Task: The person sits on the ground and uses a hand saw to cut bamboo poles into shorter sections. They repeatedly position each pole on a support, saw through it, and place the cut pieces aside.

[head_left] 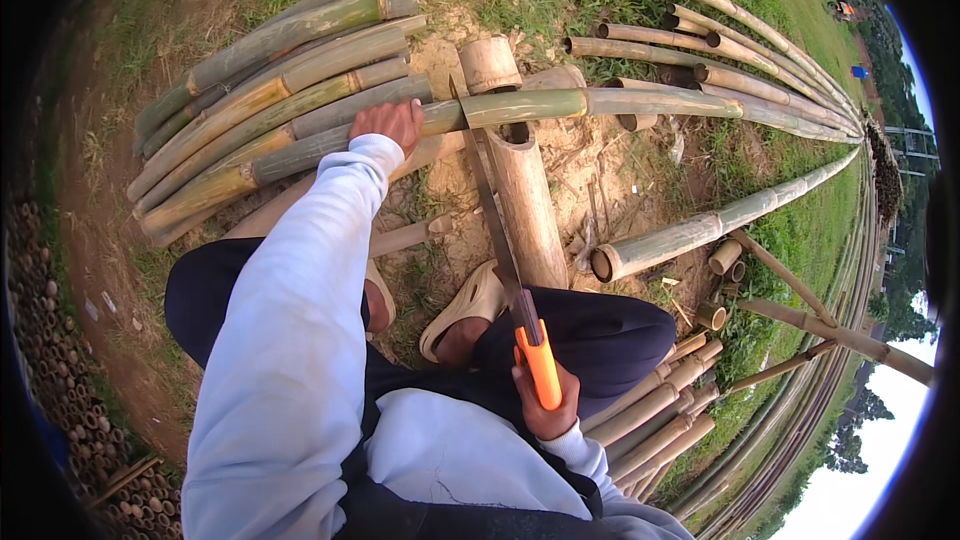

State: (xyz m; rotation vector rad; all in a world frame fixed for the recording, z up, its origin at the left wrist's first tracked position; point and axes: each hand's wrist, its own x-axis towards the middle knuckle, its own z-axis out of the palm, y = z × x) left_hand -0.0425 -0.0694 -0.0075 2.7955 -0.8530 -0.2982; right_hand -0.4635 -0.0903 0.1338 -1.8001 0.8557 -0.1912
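Long bamboo pole (pixel 540 104) lies crosswise over thick bamboo post (pixel 534 225). Saw (pixel 493 208) crosses pole just right of left hand (pixel 392 124), its fingers closed over pole. Right hand (pixel 550 404) wraps tightly round orange handle (pixel 543 372) (near right leg (pixel 612 338)). Outward: bamboo lengths (pixel 292 80) side by side at left, more poles (pixel 755 57) at right.

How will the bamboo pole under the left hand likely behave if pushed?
The bamboo pole may roll, since it is round, though the left hand rests on it. It is probably light for its size: the loose pole to the right shows a hollow end.
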